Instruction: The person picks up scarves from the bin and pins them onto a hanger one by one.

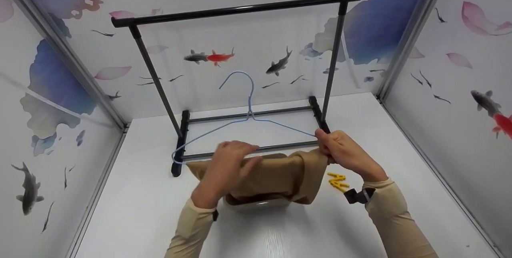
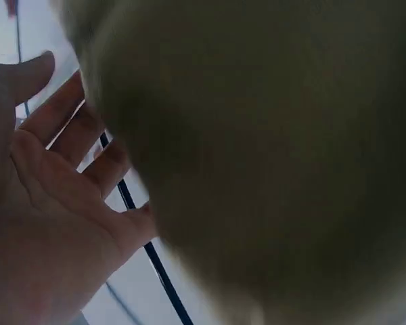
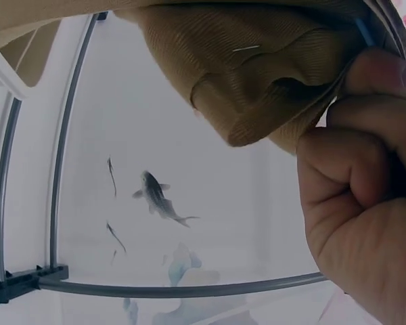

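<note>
A blue wire hanger (image 1: 250, 115) stands upright, hook up, in front of the rack. Brown twill cloth (image 1: 280, 176), possibly a garment, hangs at its lower part and hides the bottom bar. My right hand (image 1: 348, 152) grips the hanger's right corner together with the cloth; in the right wrist view its curled fingers (image 3: 352, 166) press at the cloth's edge. My left hand (image 1: 228, 166) is over the cloth's left part, fingers extended and thumb apart. The left wrist view shows that palm (image 2: 54, 203) beside the cloth, fingertips partly hidden behind it.
A black metal clothes rack (image 1: 248, 9) stands behind the hanger on the white table (image 1: 144, 210). Yellow clips (image 1: 338, 180) lie near my right wrist. A pale container rim (image 1: 262, 204) shows beneath the cloth. Printed panels (image 1: 452, 70) enclose the back and sides.
</note>
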A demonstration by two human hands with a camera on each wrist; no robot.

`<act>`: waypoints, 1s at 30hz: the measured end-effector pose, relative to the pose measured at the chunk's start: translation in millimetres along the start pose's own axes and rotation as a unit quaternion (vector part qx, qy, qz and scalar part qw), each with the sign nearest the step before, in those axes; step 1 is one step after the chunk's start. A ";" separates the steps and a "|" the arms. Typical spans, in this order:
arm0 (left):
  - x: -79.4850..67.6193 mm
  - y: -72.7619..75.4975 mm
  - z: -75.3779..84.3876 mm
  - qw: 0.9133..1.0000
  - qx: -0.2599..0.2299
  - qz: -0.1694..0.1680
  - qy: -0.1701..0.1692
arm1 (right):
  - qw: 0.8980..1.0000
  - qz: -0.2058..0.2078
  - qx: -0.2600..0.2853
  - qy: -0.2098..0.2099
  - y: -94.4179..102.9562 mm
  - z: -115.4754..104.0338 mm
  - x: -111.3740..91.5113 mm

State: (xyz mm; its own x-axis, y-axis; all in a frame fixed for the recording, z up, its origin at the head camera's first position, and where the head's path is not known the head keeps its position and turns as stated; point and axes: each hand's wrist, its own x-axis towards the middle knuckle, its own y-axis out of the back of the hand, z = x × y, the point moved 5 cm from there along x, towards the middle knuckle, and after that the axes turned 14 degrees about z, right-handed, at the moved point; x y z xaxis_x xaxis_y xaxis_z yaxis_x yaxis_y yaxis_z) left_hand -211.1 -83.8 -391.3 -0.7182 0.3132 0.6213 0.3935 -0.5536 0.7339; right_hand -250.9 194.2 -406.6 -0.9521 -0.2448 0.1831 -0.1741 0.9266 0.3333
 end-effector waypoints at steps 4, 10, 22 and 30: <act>-2.1 -20.6 22.4 0.996 -0.061 -0.057 -0.009 | 1.000 0.007 -0.018 0.016 -0.7 2.4 -1.0; -0.5 -20.8 27.5 0.997 -0.045 -0.051 -0.026 | 0.976 0.076 -0.167 0.116 1.4 -11.0 0.3; 2.7 -16.2 36.3 0.997 -0.032 -0.050 -0.055 | 0.975 0.145 -0.123 0.115 -4.2 -30.7 2.9; -1.2 5.2 7.7 0.997 0.004 -0.080 -0.002 | 0.984 0.126 -0.022 0.121 2.7 -36.3 -1.4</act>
State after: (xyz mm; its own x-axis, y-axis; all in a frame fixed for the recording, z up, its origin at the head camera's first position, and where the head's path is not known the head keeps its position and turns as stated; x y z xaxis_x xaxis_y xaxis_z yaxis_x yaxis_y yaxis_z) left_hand -203.8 -81.1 -386.1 -0.7701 0.3992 0.4976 0.2786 -0.4912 0.8253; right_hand -240.9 186.6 -372.4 -0.8752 -0.0749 0.4780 0.0758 0.9546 0.2882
